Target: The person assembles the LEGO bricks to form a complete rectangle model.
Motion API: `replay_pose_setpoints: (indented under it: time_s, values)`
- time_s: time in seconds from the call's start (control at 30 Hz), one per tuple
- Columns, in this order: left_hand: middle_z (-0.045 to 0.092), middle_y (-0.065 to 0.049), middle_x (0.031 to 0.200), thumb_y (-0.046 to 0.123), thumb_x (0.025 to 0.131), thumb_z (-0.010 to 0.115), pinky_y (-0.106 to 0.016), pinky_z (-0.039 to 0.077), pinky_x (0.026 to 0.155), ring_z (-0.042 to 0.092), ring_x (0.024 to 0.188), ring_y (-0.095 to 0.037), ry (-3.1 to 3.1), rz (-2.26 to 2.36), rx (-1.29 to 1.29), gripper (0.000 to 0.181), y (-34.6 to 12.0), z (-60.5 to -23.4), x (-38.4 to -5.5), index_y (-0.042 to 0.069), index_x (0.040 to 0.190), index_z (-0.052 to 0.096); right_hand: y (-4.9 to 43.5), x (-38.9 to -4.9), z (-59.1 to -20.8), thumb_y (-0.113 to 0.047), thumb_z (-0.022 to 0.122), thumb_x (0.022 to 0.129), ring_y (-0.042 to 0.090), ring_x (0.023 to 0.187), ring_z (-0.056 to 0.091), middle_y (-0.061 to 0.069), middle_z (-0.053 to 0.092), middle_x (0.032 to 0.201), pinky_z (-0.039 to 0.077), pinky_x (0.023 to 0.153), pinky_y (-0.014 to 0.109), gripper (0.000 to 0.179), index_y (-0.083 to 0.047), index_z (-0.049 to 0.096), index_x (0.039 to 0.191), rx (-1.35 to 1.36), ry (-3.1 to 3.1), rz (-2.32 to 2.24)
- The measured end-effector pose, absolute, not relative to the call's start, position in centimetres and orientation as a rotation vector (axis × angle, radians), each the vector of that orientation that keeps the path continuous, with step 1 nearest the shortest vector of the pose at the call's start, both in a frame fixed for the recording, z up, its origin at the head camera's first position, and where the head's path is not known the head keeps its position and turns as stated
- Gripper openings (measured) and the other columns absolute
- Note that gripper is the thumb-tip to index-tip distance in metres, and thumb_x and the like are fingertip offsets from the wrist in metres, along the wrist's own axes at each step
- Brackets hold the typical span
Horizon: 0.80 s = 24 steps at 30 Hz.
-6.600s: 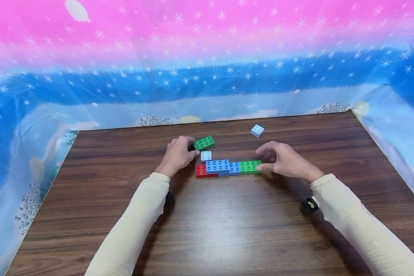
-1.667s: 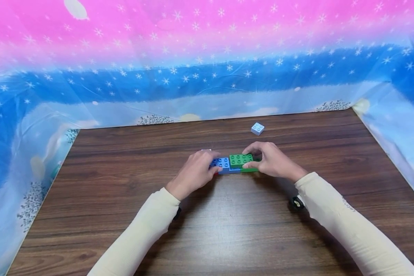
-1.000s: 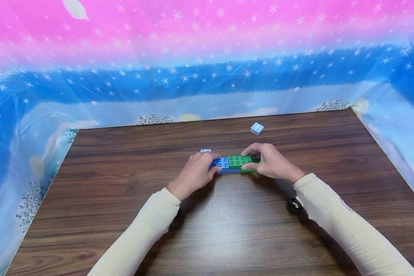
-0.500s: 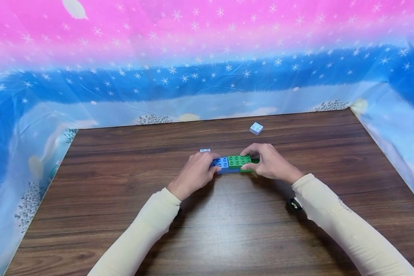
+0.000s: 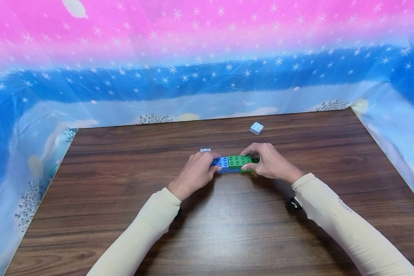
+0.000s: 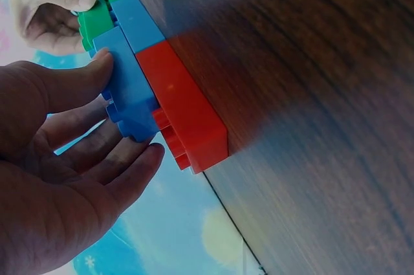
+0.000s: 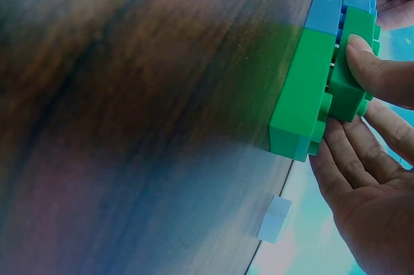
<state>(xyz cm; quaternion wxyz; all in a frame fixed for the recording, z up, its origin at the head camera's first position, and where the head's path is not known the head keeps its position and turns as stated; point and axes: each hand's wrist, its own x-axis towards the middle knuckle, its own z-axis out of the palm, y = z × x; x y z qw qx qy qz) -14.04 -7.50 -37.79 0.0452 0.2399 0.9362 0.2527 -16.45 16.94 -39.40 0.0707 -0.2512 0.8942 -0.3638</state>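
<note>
A low row of toy building bricks stands on the table: a red brick (image 6: 187, 107), a lower blue brick (image 6: 137, 22) and a lower green brick (image 7: 303, 87). My left hand (image 5: 195, 173) pinches the upper blue brick (image 6: 126, 84), which sits across the red and lower blue ones. With thumb and fingers my right hand (image 5: 270, 163) grips the upper green brick (image 5: 239, 161), end to end with the upper blue brick. It lies over the lower blue and green bricks, and some lower studs show beneath it in the right wrist view. My left hand covers the row's left end in the head view.
A small white brick (image 5: 205, 150) shows just behind my left hand. Farther back to the right lies a pale 2x2 brick (image 5: 257, 128). The brown wooden table (image 5: 131, 153) ends at a patterned cloth (image 5: 227, 73) at the back and sides.
The upper green brick has gone from my left hand's side at the back left to my right hand, onto the row. My left hand moved onto the upper blue brick. Lately both hands barely move.
</note>
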Motion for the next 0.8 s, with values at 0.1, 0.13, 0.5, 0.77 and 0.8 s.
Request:
replay_pose_setpoints:
  time_s: [0.1,0.13,0.5,0.77,0.8]
  values:
    - [0.072,-0.011,0.111,0.012,0.096,0.07,-0.035,0.055,0.078,0.064,0.088,-0.017,2.859,0.774,0.729,0.028,-7.48,-37.76,-14.04,0.001,0.122,0.071,16.93,-16.45,-39.36,-0.015,0.083,0.086,0.02,0.091,0.063,0.008,0.071,0.11,0.054,0.081,0.043,0.032,-0.004,0.072,0.114,-0.747,2.688,-1.09]
    - [0.072,-0.011,0.111,0.012,0.097,0.07,-0.035,0.055,0.078,0.064,0.088,-0.017,2.859,0.773,0.728,0.028,-7.47,-37.76,-14.04,0.001,0.123,0.071,16.92,-16.45,-39.36,-0.015,0.083,0.086,0.019,0.091,0.063,0.008,0.071,0.11,0.054,0.081,0.042,0.032,-0.004,0.072,0.114,-0.744,2.687,-1.088]
    - [0.072,-0.011,0.109,0.011,0.096,0.07,-0.034,0.055,0.077,0.064,0.088,-0.017,2.857,0.764,0.737,0.027,-7.45,-37.77,-14.05,0.001,0.121,0.071,16.84,-16.47,-39.29,-0.015,0.083,0.086,0.018,0.09,0.062,0.008,0.071,0.109,0.054,0.08,0.041,0.033,-0.003,0.073,0.115,-0.762,2.718,-1.031]
    - [0.072,-0.01,0.107,0.011,0.096,0.071,-0.034,0.055,0.077,0.063,0.086,-0.016,2.857,0.76,0.733,0.026,-7.45,-37.78,-14.06,0.001,0.121,0.071,16.75,-16.49,-39.2,-0.016,0.084,0.085,0.018,0.088,0.061,0.006,0.071,0.106,0.053,0.079,0.04,0.031,-0.004,0.074,0.113,-0.801,2.735,-1.01]
    - [0.072,-0.01,0.108,0.011,0.096,0.07,-0.034,0.055,0.077,0.063,0.087,-0.016,2.857,0.761,0.735,0.026,-7.44,-37.78,-14.07,0.001,0.121,0.071,16.74,-16.49,-39.18,-0.016,0.084,0.085,0.018,0.087,0.061,0.006,0.071,0.106,0.053,0.079,0.04,0.031,-0.004,0.074,0.113,-0.797,2.736,-1.008]
